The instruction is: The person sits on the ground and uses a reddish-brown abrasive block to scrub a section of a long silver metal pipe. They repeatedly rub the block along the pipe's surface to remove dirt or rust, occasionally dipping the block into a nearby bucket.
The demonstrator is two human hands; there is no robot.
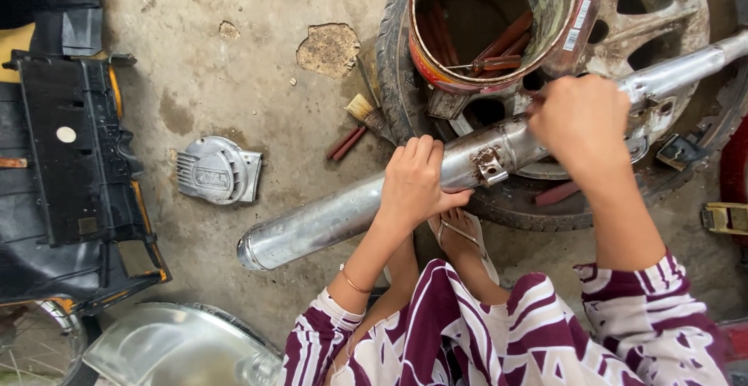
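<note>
While the left hand (417, 183) wraps the exhaust pipe (343, 215) mid-barrel, the right hand (580, 121) closes near its bracket; rigid, probably heavy, smooth metal; grip the narrower neck.

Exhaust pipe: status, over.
Left hand gripping exhaust pipe mid-body. Right hand on its upper section, fingers closed. Pipe rests across wheel; paint can behind.

Left hand (415, 183) grips silver exhaust pipe (327, 222); right hand (580, 125) on pipe over wheel (670, 28).
</note>
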